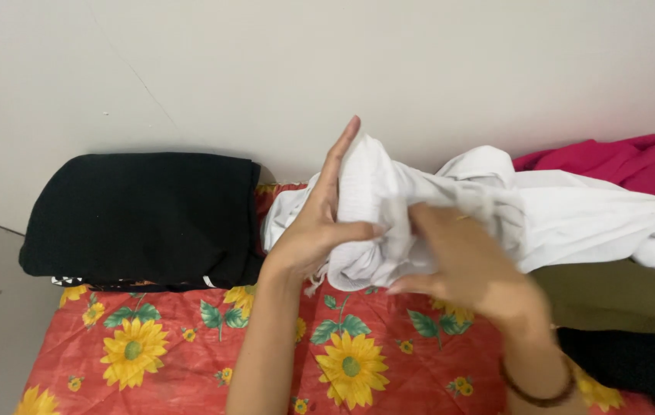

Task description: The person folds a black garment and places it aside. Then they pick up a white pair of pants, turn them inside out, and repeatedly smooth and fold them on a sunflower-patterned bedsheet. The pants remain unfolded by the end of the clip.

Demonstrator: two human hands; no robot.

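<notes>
Both of my hands hold a white garment (558,211) above a red sheet printed with yellow sunflowers (158,353). My left hand (320,219) grips the cloth's left bunched end, fingers pointing up and thumb pressed across the fabric. My right hand (470,265), blurred by motion, clasps the cloth from the front, a dark bangle on its wrist. The rest of the white garment trails off to the right.
A folded black garment (143,215) lies at the left against the pale wall. A pink cloth (627,161) is at the back right. Olive cloth (620,296) and dark cloth (635,361) lie under the white one at right. Grey floor shows at far left.
</notes>
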